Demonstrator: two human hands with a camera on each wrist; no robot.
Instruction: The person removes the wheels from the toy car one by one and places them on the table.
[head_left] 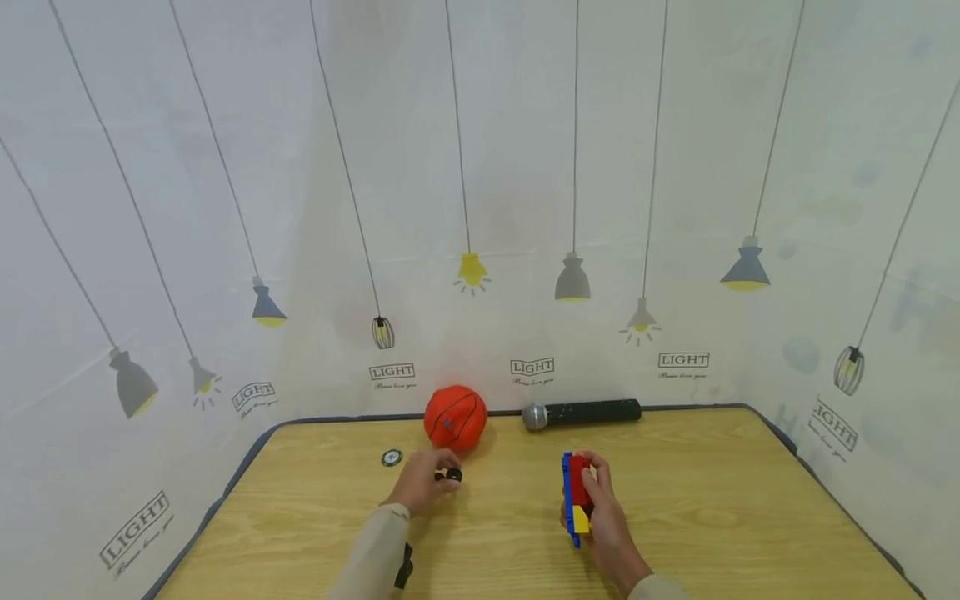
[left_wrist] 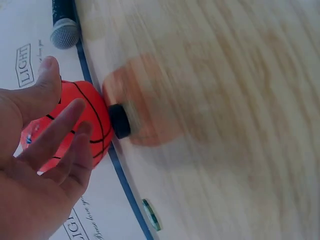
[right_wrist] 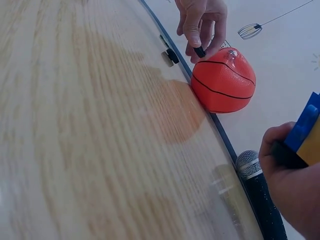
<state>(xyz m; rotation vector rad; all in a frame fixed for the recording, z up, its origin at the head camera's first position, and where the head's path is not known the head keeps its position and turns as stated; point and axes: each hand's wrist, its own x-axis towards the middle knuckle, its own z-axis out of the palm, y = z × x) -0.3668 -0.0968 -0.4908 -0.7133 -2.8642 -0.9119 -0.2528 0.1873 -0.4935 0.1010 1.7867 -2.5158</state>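
My left hand (head_left: 422, 482) is over the table, just in front of the red ball (head_left: 455, 418). In the right wrist view its fingertips pinch a small black piece (right_wrist: 199, 52), mostly covered by the fingers. A black wheel-like disc (left_wrist: 120, 121) stands on its edge close to that hand. My right hand (head_left: 609, 521) grips a blue, red and yellow plastic toy (head_left: 576, 492), held upright above the table to the right. In the right wrist view a dark part (right_wrist: 287, 155) of the toy shows by the thumb; its exact kind cannot be told.
A microphone (head_left: 592, 412) with a silver head lies along the back edge of the wooden table (head_left: 712, 483). A green and white poker chip (head_left: 392, 457) is left of the ball. White curtain walls (head_left: 525, 167) printed with lamps enclose the table on three sides.
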